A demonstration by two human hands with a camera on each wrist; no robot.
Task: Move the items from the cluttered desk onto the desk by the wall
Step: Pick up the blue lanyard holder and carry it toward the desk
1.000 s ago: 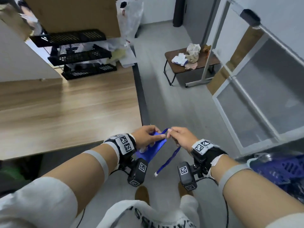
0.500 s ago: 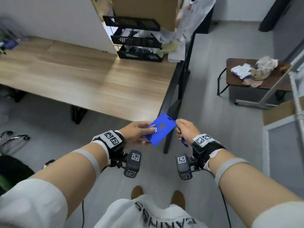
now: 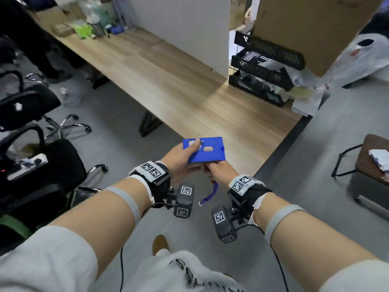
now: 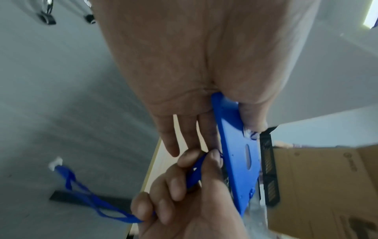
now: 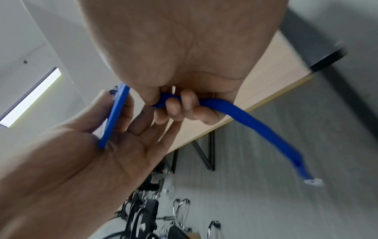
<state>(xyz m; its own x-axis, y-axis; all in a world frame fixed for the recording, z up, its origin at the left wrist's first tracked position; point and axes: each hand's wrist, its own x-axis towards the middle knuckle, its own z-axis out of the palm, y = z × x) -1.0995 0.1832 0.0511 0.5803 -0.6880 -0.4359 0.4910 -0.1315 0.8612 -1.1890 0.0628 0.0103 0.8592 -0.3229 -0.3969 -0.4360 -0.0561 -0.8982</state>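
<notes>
A flat blue card holder is held in the air just off the near edge of the long wooden desk. My left hand pinches it, thumb on top and fingers beneath; in the left wrist view the blue card holder stands edge-on under the thumb. My right hand is curled round the blue lanyard, whose loose end hangs below with a white clip. In the right wrist view the fingers grip the lanyard and the card holder sits in the left hand.
Black mesh trays with papers and a cardboard box stand at the desk's right end. Bottles and packets crowd its far left end. Office chairs stand at the left, a small brown table at the right.
The view has swung left along the wooden desk. The card holder has turned flatter and moved closer to the desk edge. My right hand has shifted under the holder, still gripping the lanyard.
</notes>
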